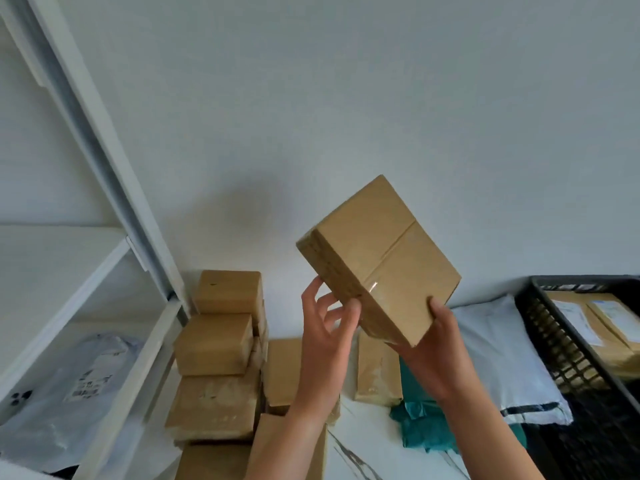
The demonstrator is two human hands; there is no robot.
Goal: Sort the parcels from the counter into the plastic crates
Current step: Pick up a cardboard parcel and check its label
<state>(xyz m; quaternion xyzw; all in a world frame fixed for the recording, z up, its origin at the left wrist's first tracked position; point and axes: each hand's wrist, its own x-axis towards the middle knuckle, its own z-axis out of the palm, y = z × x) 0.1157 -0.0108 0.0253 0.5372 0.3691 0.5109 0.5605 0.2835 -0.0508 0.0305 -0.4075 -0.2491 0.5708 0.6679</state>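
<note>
A taped box (379,261) is held tilted above the worktop (360,455) — right hand (434,355) grasping its lower corner, left hand (325,327) pinching its edge — left of the black crate (561,344), right of stacked boxes (221,344).

I see a white marbled counter (353,460) carrying a stack of brown boxes (214,344) at its left, flat brown parcels (375,372) midway, a teal bag (426,431) beside a white mailer (498,355), and a black crate (554,348) at its right.
</note>
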